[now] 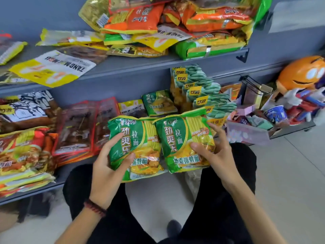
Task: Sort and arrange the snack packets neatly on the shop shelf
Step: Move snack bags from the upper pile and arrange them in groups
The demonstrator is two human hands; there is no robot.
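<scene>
- While I'm holding two matching noodle pkts in front of the shelves, most of the sorting looks undone to me
- Top shelf (140,65): a mixed heap (175,23) of orange, green & yellow pkts sits at 12–1 o'clock. A white-yellow pouch (52,67) lies flat and askew at 10 o'clock. None of that is tidy yet
- Lower shelf (35,191) is in better shape. Teal pkts (202,90) stand in a stepped row at 1 o'clock and red pkts (79,125) lie stacked at 9–10 o'clock
- One more green pkt on shelf (159,103), same kind, stands at 12 o'clock from my hands. I'd judge that's where my two belong
- L hand (109,161) grips the left green pkt (140,138) by its left edge, thumb & a finger on the front. The pkt is at approx 1 o'clock from that hand
- R hand (216,150) grips the right green pkt (177,136) at its right side, thumb on the front, other fingers spread along the edge. The pkt is at approx 10 o'clock from that hand
- Both pkts face me, side by side, inner edges touching at centre. They're near the lower shelf but not on it
- Left to do, as I see it: place this pair, then sort the top heap by kind
</scene>
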